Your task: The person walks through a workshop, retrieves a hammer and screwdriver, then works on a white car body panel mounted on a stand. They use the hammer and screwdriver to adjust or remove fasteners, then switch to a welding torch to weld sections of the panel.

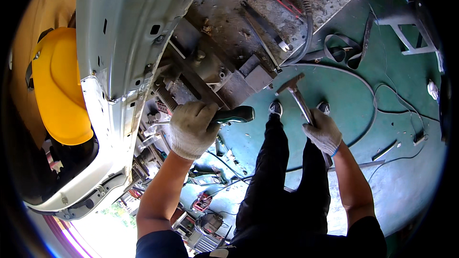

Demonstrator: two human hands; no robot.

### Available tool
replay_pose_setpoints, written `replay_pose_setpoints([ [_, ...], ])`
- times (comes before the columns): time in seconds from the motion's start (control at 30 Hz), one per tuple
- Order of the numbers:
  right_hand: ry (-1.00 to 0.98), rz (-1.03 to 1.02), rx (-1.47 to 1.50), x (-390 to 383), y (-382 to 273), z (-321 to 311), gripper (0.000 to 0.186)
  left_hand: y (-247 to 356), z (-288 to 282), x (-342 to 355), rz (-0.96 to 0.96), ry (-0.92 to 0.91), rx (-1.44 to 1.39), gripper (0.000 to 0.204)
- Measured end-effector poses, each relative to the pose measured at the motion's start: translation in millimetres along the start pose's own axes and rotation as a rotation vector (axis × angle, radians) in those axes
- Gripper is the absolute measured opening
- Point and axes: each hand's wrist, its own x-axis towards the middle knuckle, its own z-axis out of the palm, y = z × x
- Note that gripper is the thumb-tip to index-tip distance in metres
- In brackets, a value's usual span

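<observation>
My left hand, in a pale knit work glove, is closed round a screwdriver with a dark green and black handle. The handle's butt points right; most of its shaft is hidden by the glove and the clutter behind. Just left of this hand stands a pale grey vehicle body panel with punched holes and a folded edge. In my right hand, also gloved, is a hammer, gripped on the handle. Its metal head points up and away, apart from the screwdriver and the panel.
A yellow hard hat sits left of the panel. Long tools and a red-handled cable lie on a dirty metal bench ahead. Hoses and a strap lie on the green floor. Tools clutter the lower left.
</observation>
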Motion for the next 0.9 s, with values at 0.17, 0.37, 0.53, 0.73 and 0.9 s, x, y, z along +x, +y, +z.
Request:
replay_pose_setpoints([
  [0.17,0.066,-0.175,-0.048,58,-54,-14,0.029,-1,3,0,-0.061,0.04,0.041,0.034],
  [0.37,0.136,-0.328,-0.298,134,-73,1,0.043,8,-2,-2,-0.144,0.077,0.116,0.032],
  [0.53,0.049,-0.409,-0.503,183,-97,6,0.054,1,7,-15,-0.127,0.131,0.102,0.028],
  [0.73,0.158,-0.673,-0.689,244,-104,24,0.058,2,21,-26,-0.018,0.303,0.262,0.028],
  [0.9,0.047,-0.605,-0.701,254,-127,50,0.047,1,28,-33,-0.053,0.411,0.436,0.024],
])
